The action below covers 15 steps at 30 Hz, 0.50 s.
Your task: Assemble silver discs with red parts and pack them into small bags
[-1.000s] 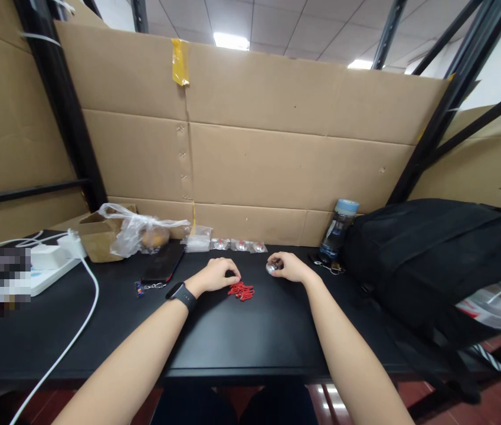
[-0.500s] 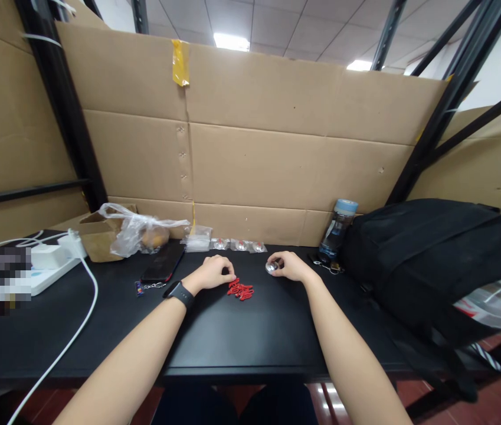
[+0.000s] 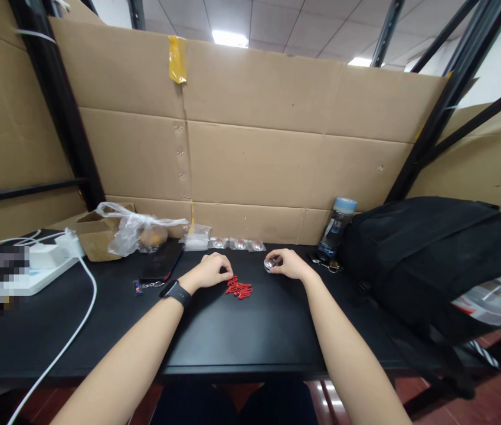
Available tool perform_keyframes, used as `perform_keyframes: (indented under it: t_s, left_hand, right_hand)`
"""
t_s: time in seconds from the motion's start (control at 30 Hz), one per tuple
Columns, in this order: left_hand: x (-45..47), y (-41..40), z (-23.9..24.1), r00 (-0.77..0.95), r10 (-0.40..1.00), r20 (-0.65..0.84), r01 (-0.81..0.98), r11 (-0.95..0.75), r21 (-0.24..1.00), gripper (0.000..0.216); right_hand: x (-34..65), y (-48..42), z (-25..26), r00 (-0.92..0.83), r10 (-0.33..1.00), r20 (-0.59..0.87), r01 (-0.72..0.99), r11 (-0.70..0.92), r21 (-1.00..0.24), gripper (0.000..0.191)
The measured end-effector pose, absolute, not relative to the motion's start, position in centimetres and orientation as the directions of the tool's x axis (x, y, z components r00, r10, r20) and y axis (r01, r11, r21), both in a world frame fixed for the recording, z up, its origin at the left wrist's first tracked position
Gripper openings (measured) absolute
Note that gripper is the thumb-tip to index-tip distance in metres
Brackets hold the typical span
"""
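Silver round piece (image 3: 269, 264) is sitting in the fingertips of the right hand (image 3: 288, 264), which is closing narrowly around it, low over the black table (image 3: 241, 330). Just left of that grip, a small heap of red pieces (image 3: 238, 288) is lying on the table, right beside the fingertips of the left hand (image 3: 212, 271). The left hand is resting curled with its knuckles up; whether its fingers are pinching a red piece cannot be told. A black watch (image 3: 176, 292) is sitting on the left wrist. Beyond both grips, small clear packets (image 3: 238, 244) are lying in a row at the foot of the cardboard wall (image 3: 277, 159). Further left of the left hand, a dark phone (image 3: 161, 261) and a keychain (image 3: 144, 286) are lying flat. Right of the right-hand grip, a blue-capped bottle (image 3: 336, 227) is standing upright beside a black backpack (image 3: 427, 254).
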State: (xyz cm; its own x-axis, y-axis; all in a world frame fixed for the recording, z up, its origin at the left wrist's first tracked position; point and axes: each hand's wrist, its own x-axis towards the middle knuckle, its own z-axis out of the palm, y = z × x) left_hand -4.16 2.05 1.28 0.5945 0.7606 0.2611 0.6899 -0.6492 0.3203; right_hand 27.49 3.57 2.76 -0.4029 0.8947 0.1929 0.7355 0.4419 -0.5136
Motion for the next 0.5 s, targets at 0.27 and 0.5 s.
perform_keyframes:
  t_s: [0.27,0.5]
  left_hand:
    - [-4.99,2.03,1.81,0.490,0.825,0.281,0.767,-0.561,0.312,0.020]
    - [-4.97,2.08,1.62,0.484,0.829,0.279,0.775,-0.555,0.304,0.011]
  right_hand:
    - [27.55,3.66,2.56,-0.398,0.894,0.204,0.730,0.443,-0.521,0.036]
    - [27.44,3.67,2.57,-0.387,0.895,0.221,0.720,0.443,-0.533,0.035]
